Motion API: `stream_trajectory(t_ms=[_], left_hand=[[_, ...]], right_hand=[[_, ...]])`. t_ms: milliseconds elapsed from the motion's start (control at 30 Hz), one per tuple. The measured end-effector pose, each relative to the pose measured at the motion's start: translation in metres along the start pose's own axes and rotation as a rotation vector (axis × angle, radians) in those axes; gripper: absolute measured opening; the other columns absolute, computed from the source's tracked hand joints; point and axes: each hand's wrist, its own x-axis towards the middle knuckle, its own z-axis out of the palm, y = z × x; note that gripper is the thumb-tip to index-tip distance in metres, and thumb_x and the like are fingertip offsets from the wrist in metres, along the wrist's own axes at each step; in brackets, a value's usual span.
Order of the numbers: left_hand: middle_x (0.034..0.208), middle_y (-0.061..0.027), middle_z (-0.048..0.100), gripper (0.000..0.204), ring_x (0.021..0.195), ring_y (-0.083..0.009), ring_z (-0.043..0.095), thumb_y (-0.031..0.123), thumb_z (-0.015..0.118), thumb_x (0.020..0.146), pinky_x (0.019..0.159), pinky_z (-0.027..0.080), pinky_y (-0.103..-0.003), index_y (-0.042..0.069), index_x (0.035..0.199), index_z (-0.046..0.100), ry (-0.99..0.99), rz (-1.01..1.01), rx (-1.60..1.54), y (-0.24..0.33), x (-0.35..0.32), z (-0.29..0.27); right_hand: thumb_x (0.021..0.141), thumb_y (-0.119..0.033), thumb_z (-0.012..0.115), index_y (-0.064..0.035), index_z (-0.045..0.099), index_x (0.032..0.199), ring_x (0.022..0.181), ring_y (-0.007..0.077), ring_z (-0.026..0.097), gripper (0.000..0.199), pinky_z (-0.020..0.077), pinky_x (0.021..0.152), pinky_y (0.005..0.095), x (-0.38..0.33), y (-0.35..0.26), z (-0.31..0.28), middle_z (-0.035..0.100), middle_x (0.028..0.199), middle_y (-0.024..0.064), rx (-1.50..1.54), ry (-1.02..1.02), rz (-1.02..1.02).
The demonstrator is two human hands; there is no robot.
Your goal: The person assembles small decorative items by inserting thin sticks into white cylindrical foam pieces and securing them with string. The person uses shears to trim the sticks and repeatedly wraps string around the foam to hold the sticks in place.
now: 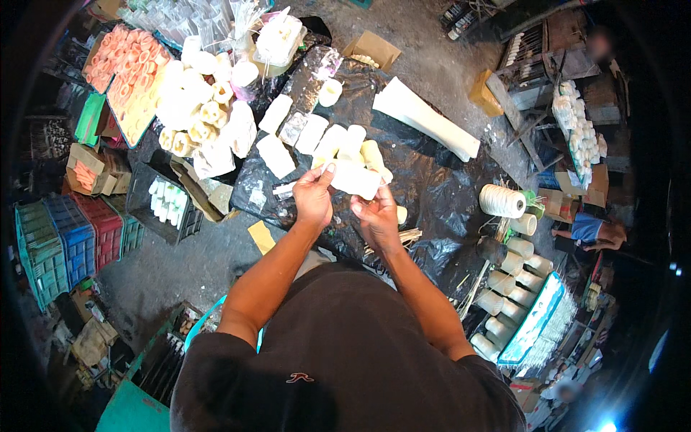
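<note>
A short, thick white pillar candle point(354, 178) lies sideways between my two hands, above the near part of a table covered in black plastic point(432, 205). My left hand point(314, 198) is closed on its left end, the thumb on top. At the other end my right hand point(378, 216) grips it with bent fingers; part of that grip is hidden under the candle. Just beyond my hands, several cream and white candles point(353, 141) lie heaped together. More white candles point(275, 157) lie to their left.
A long cream roll point(425, 119) lies at the table's far right. To the right stand a string spool point(502, 201), several pale cylinders point(512, 286) and a blue-edged tray point(533, 317). Bagged candles point(205, 93) and orange rings point(133, 65) are at upper left; crates point(72, 237) stand left.
</note>
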Motion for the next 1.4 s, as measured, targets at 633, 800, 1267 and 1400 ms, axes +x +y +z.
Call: stream_trajectory(t_ms=[633,800,1267,1400], left_hand=[[0.113,-0.0195,0.064,0.063,0.110,-0.0339,0.056,0.031,0.071,0.081,0.092,0.043,-0.046,-0.004,0.131,0.053,-0.161,0.428,1.998,0.026,0.133,-0.053],[0.109,-0.0225,0.063,0.053,0.103,-0.0381,0.061,0.023,0.067,0.078,0.088,0.047,-0.048,-0.006,0.122,0.057,-0.113,0.387,1.833,0.025,0.136,-0.052],[0.110,-0.0095,0.065,0.049,0.098,-0.0165,0.064,-0.003,0.075,0.078,0.085,0.054,-0.031,-0.002,0.124,0.060,0.106,0.330,0.718,0.064,0.090,-0.070],[0.114,-0.0110,0.065,0.048,0.098,-0.0170,0.064,-0.006,0.074,0.079,0.084,0.053,-0.030,-0.004,0.123,0.057,0.093,0.307,0.586,0.083,0.064,-0.077]], right_hand=[[0.082,-0.013,0.076,0.0032,0.057,0.124,0.069,0.0192,0.068,0.049,0.0550,0.063,0.0324,0.270,0.014,-0.015,0.070,0.095,0.0150,-1.035,0.245,-0.296],[0.080,-0.021,0.079,0.0017,0.058,0.125,0.099,0.0295,0.068,0.055,0.0525,0.089,0.0391,0.293,-0.002,0.006,0.070,0.107,0.0192,-1.066,0.202,-0.214],[0.072,0.002,0.073,-0.0082,0.049,0.142,0.090,0.0225,0.066,0.075,0.0537,0.080,0.0352,0.353,-0.010,0.006,0.070,0.107,0.0138,-1.528,-0.503,-0.269],[0.073,0.006,0.059,-0.0088,0.046,0.146,0.088,0.0224,0.067,0.076,0.0550,0.078,0.0372,0.358,-0.013,-0.002,0.068,0.114,0.0151,-1.584,-0.400,-0.258]])
